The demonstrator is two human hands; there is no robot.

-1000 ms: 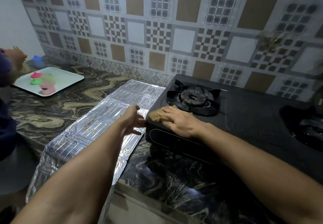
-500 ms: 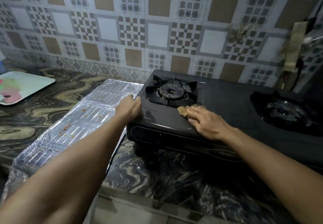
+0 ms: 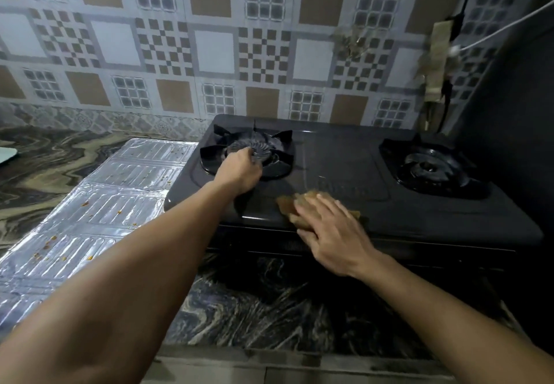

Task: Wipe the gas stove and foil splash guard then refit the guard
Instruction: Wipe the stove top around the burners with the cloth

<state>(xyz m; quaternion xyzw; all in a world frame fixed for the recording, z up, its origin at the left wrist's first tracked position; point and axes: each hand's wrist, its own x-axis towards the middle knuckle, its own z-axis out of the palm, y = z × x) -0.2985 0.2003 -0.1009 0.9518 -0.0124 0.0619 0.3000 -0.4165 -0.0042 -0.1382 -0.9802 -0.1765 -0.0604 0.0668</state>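
Left hand (image 3: 239,170) grips the left burner (image 3: 254,151) of the stove (image 3: 344,173), fingers curled. Right hand (image 3: 332,227), fingers straight, presses a cloth (image 3: 289,206) onto the stove. Foil guard (image 3: 99,200) lies flat alongside.

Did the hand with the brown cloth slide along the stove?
Yes. The right hand and its cloth slid rightward along the stove front, from the left corner to past the left burner.

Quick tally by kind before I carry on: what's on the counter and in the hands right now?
Gas stoves: 1
Burners: 2
Foil splash guards: 1, flat on the counter
Cleaning cloths: 1, under the right hand
Hands: 2, left hand at the left burner
Total: 7
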